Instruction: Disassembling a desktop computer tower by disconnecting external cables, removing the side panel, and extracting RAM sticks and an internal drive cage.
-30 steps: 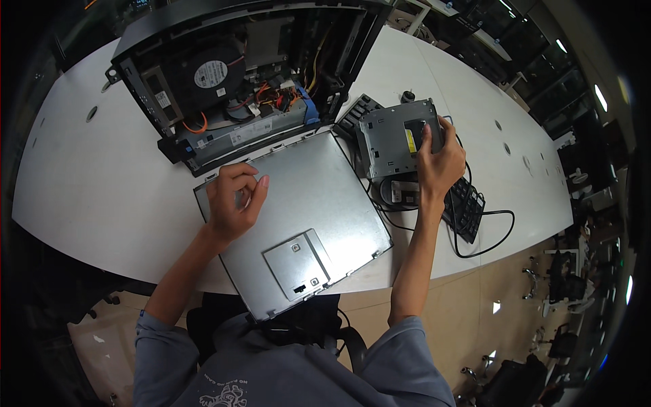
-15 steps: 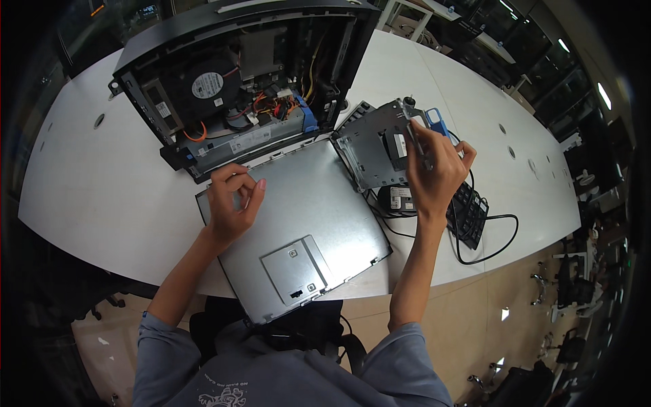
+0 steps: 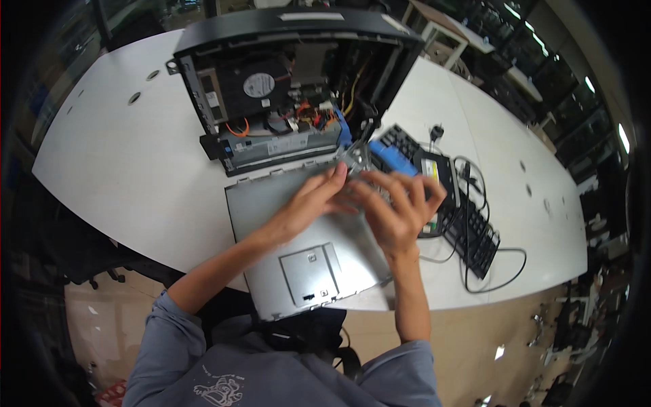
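Note:
A metal drive bracket with a blue latch (image 3: 393, 159) is raised and tilted in front of the open computer case (image 3: 298, 20), blurred by motion. My left hand (image 3: 313, 202) holds the bracket's near left corner, its thumb on the bare metal. Curled around the near right side, my right hand (image 3: 399, 210) grips it too, its fingers smeared and partly hiding it. Beneath both hands lies a flat silver side panel (image 3: 264, 203), with a raised square on its near part.
Inside the case are a black fan (image 3: 258, 85) and orange, red and yellow wires. A black keyboard (image 3: 475, 234), black cable (image 3: 522, 261) and a black drive-like box (image 3: 444, 180) lie at the right. The white table (image 3: 135, 156) has a curved edge.
The bracket has been lifted and tilted, moving left. My left hand has come from the panel's left edge to the bracket. The view has shifted, and the black box behind shows more.

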Action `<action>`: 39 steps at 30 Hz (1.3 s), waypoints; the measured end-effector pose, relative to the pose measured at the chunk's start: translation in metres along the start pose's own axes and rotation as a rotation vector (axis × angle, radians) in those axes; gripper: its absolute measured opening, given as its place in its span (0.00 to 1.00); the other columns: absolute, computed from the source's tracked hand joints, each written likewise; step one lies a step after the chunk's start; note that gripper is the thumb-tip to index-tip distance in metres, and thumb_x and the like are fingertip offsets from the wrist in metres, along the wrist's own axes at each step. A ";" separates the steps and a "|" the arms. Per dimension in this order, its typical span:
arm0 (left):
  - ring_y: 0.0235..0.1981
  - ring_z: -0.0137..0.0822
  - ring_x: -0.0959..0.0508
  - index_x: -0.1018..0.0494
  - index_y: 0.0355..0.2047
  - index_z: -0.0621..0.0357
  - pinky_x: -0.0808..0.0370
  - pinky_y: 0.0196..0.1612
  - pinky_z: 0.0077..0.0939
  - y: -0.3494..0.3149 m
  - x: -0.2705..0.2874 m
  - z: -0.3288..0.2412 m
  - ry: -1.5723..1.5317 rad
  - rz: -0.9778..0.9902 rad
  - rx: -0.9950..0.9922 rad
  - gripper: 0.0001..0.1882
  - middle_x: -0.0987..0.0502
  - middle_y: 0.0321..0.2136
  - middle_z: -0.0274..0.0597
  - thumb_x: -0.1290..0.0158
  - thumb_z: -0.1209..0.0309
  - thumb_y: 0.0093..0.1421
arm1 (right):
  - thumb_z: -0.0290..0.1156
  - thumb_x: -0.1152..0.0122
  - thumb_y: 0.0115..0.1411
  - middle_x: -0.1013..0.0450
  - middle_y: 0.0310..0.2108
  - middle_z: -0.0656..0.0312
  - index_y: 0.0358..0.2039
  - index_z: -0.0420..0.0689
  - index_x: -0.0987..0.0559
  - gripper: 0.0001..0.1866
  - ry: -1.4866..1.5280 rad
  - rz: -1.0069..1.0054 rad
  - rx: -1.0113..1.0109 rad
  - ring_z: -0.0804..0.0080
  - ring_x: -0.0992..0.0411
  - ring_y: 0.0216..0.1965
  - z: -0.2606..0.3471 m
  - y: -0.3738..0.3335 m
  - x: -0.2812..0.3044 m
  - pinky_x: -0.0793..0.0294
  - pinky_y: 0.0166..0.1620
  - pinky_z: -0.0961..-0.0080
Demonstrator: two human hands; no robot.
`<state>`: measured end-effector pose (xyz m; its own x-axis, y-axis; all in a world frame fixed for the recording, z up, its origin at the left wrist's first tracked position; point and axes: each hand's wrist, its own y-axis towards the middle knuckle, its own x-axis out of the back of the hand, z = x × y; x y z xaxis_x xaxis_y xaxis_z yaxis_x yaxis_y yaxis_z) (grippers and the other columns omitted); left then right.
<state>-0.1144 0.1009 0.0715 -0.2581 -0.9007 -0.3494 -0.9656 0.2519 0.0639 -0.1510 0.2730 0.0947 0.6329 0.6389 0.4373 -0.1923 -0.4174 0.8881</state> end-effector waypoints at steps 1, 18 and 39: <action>0.48 0.31 0.27 0.39 0.59 0.61 0.29 0.54 0.33 -0.002 -0.002 0.001 -0.173 0.053 0.135 0.30 0.28 0.46 0.40 0.69 0.48 0.72 | 0.32 0.32 0.41 0.22 0.36 0.75 0.24 0.57 0.17 0.07 0.038 0.011 0.066 0.77 0.31 0.35 0.003 -0.002 -0.002 0.41 0.49 0.70; 0.50 0.47 0.23 0.40 0.54 0.57 0.26 0.54 0.43 -0.032 0.007 0.016 -0.238 -0.258 0.059 0.26 0.28 0.50 0.57 0.48 0.76 0.55 | 0.23 0.37 0.56 0.27 0.31 0.64 0.39 0.44 0.22 0.09 0.261 -0.291 -0.146 0.74 0.32 0.29 -0.033 -0.010 -0.011 0.33 0.34 0.72; 0.38 0.38 0.19 0.42 0.58 0.68 0.22 0.47 0.32 -0.052 0.047 -0.028 -0.006 0.057 -0.335 0.44 0.25 0.43 0.53 0.36 0.70 0.40 | 0.43 0.61 0.72 0.32 0.29 0.62 0.37 0.31 0.25 0.25 0.919 0.162 -0.921 0.76 0.36 0.34 -0.020 -0.012 -0.028 0.36 0.43 0.78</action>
<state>-0.0774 0.0358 0.0775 -0.3125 -0.8863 -0.3419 -0.9062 0.1703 0.3869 -0.1819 0.2728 0.0746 -0.1148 0.9807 0.1583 -0.8875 -0.1729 0.4272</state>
